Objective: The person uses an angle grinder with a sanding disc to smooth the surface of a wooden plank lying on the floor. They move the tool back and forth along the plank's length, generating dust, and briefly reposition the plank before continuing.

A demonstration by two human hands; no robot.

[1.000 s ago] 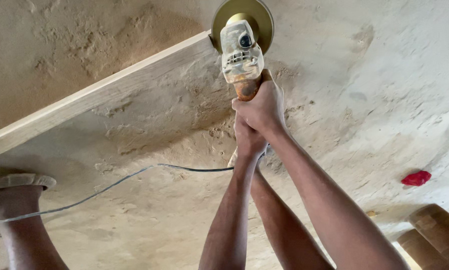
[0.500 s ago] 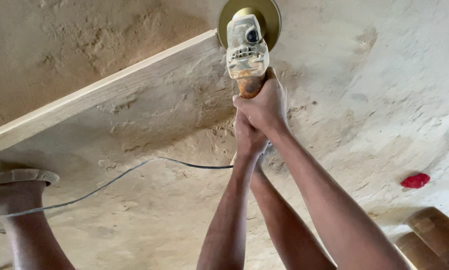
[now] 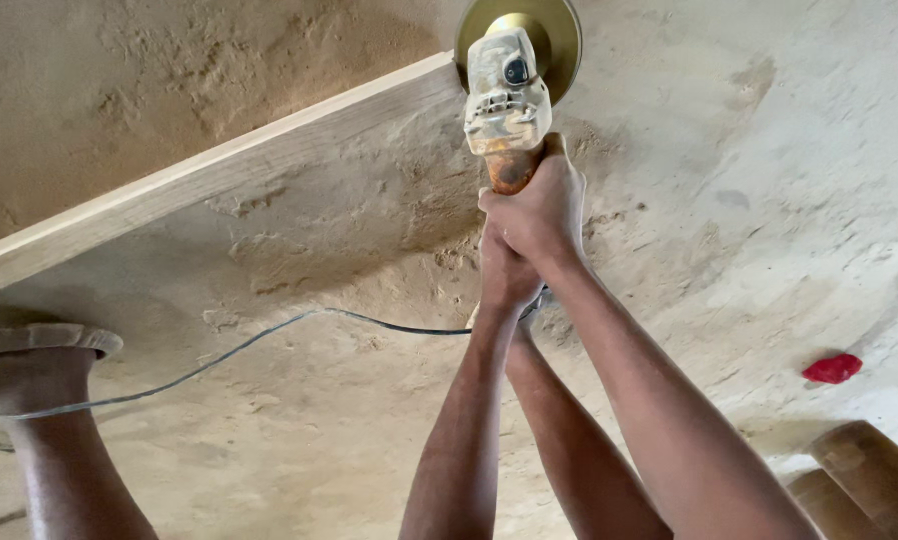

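Dust-caked grey metal and plastic: one angle grinder (image 3: pixel 507 95), corded, its round brass-coloured disc (image 3: pixel 554 35) standing just beyond the fingertips and meeting the end of a long pale wooden plank (image 3: pixel 219 180).

Position: held out at arm's length over a sawdust-strewn floor (image 3: pixel 729 200), the head farthest from the fingers, the orange-brown handle (image 3: pixel 511 172) disappearing into the grip.

Hold: right hand (image 3: pixel 541 208) wrapped closed round the handle, fingers pressed together and curled tight. Left hand (image 3: pixel 507 272) sits directly behind it, nearer the wrists, also closed round the tail of the tool; its fingertips are hidden, so how far they overlap cannot be told.

Handling, as judged: rigid, nose-heavy, likely to twist when the disc bites; the dust coating probably makes the casing slippery. The narrow handle behind the head looks the sound place to take it, both hands in line, well back from the disc.

Surroundings: thin grey cable (image 3: pixel 269 335) trailing from below the left hand's fingers across the floor to the left. A bare leg and foot in a sandal (image 3: pixel 39 345) stand well to the left of the fingers. Small red object (image 3: pixel 833 367) lies far right; rounded wooden pieces (image 3: pixel 869 470) at the lower right corner.
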